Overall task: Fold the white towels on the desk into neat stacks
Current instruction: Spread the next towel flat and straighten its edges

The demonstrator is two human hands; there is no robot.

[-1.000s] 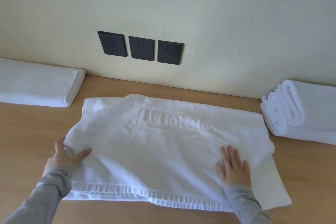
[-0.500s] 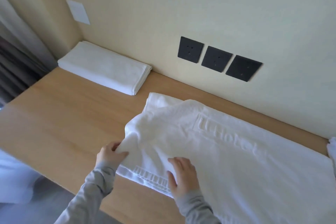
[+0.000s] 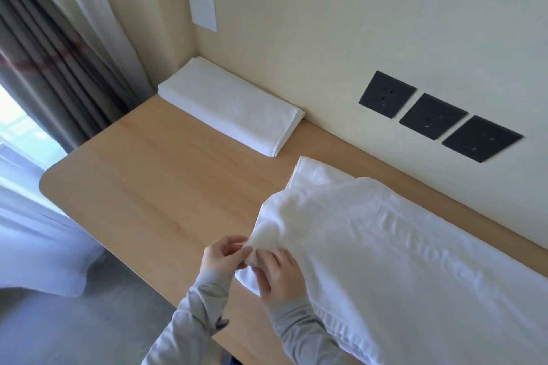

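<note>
Left hand [image 3: 221, 255] and right hand [image 3: 277, 274] meet at one corner of the white towel [image 3: 385, 246]. Each grip is narrow and pinches bunched cloth, raised off the tabletop [image 3: 148, 187]. The rest of the towel spreads flat to the right of the grips. Folded towel [image 3: 231, 107] lies well beyond them, against the wall.

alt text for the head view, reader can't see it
A left hand and a right hand pinch the near corner of a large white towel spread on a wooden desk. A folded towel lies against the wall, left of three black sockets.
</note>
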